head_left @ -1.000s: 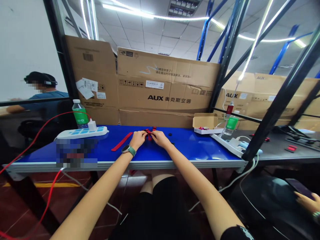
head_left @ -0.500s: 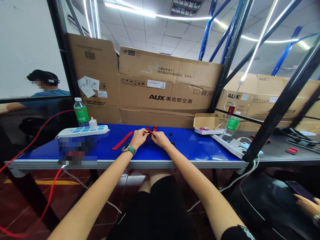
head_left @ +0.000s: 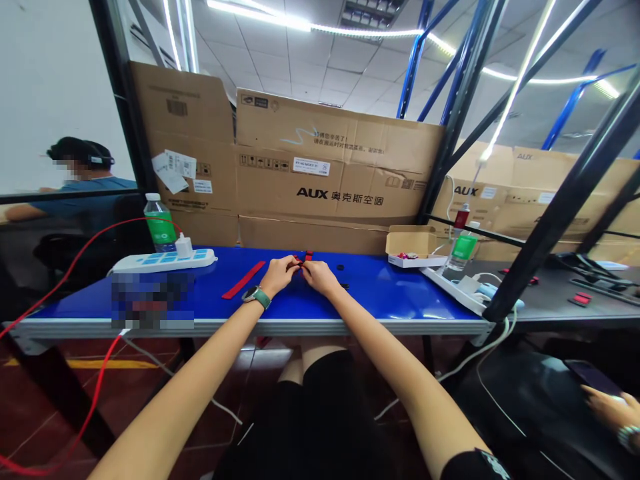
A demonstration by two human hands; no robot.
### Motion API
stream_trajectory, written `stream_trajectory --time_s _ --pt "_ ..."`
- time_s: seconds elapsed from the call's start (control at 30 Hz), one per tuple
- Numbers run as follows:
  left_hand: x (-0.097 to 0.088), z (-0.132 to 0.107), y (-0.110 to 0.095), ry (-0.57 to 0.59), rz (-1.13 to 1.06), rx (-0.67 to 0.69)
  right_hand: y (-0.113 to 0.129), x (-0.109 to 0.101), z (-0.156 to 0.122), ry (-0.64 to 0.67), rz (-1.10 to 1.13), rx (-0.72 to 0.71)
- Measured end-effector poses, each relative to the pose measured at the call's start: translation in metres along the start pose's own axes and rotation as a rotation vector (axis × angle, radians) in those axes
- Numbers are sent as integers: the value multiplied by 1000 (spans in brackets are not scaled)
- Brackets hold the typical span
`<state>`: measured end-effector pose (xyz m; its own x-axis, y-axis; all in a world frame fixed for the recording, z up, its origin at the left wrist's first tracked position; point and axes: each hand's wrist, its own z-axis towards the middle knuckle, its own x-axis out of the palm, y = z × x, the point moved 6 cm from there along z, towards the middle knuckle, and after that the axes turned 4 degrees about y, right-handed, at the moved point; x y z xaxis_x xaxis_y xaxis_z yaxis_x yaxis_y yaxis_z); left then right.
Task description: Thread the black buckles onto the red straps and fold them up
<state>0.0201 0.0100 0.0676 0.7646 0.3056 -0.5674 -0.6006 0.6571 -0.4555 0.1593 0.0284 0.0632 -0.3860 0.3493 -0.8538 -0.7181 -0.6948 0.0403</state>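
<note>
Over the blue table (head_left: 395, 293), my left hand (head_left: 281, 275) and my right hand (head_left: 320, 277) meet with their fingers closed in a pinch. Between the fingertips is a red and black strap (head_left: 309, 256), one end of it showing just beyond the hands. Most of the strap is hidden by my fingers. A flat red strip (head_left: 244, 280) lies to the left of my left hand, touched by neither hand. Right of my right hand lies a small black piece (head_left: 341, 267), and another dark piece (head_left: 345, 286) shows beside the wrist.
A white power strip (head_left: 165, 261) and a bottle (head_left: 160, 223) stand at the left. At the right are an open small box (head_left: 413, 250), another power strip (head_left: 453, 291) and a bottle (head_left: 464, 248). Cardboard (head_left: 330, 173) backs the table. Other people sit left and right.
Both hands stay together at the strap, with only slight finger movement. The whole view has shifted a little.
</note>
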Motion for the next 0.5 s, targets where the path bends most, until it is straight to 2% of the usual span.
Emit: stream_trajectory --time_s 0.13,0.23,0.4,0.5 --pt "-2 0 1 -12 38 -41 -11 1 2 -85 206 66" --pt "0 1 3 22 59 -36 -15 -2 1 -124 348 35" --pt "5 0 4 131 61 43 -5 -4 -2 -40 193 -81" --pt "5 1 7 110 84 51 -6 1 -1 -25 287 -31"
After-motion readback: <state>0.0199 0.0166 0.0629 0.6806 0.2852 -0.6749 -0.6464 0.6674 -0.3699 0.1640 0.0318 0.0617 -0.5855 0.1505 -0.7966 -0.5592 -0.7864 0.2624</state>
